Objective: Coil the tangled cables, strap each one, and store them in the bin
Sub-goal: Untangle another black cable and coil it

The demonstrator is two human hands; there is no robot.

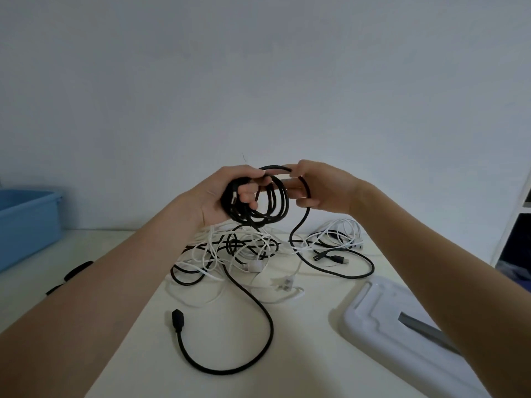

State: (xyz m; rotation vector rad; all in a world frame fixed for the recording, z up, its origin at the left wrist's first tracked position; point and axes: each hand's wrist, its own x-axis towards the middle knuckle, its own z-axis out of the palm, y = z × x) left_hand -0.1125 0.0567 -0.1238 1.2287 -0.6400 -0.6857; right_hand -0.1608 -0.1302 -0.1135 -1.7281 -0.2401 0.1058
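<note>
My left hand [221,196] grips a coil of black cable [268,203] held up above the table. My right hand [324,188] pinches the same cable at the top of a loop beside the coil. From my right hand the black cable hangs down to the table and runs off to the right in a wide curve. Below both hands lies a tangle of white and black cables [244,251]. One black cable end with a plug [178,318] lies near the front. The blue bin [27,216] stands at the far left.
Black straps [76,272] lie on the table at the left, partly hidden by my left arm. A white lid or tray [382,311] with a grey bar on it sits at the right front. A white shelf edge [517,214] stands at the right.
</note>
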